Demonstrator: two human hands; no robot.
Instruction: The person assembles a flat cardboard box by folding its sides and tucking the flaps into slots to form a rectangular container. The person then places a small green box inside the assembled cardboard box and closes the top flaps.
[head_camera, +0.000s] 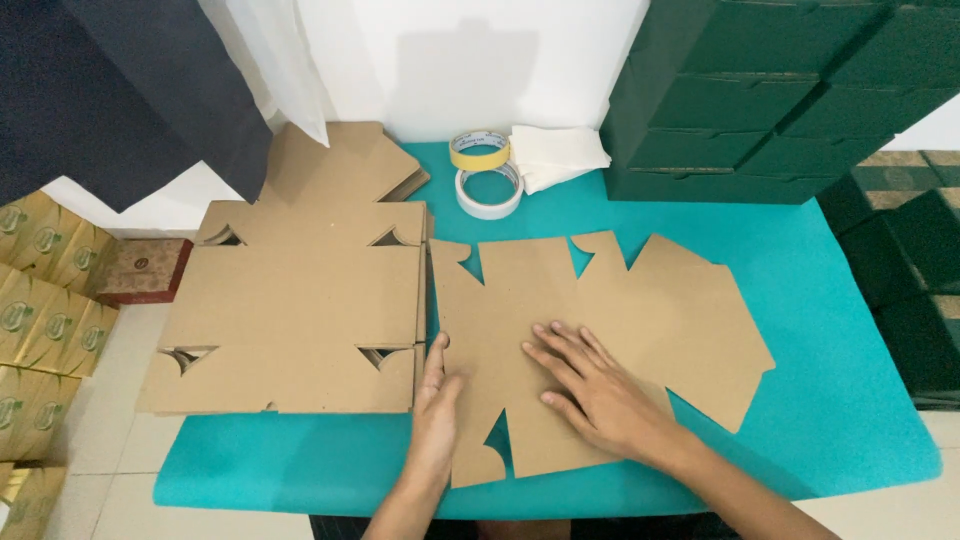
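Teal-covered table (840, 400) against white wall. Nearest: both hands apart, flat, gripping nothing. Left hand (436, 405) edge-on along left border of die-cut cardboard blank (680, 320); right hand (590, 385) palm down, fingers spread on its middle. Blank lies flat, table centre. Left beside it: stack of same blanks (300, 320). Behind: two tape rolls (485, 172), white folded paper (555, 152). Far right: dark green boxes (760, 90) stacked, closed, contents hidden.
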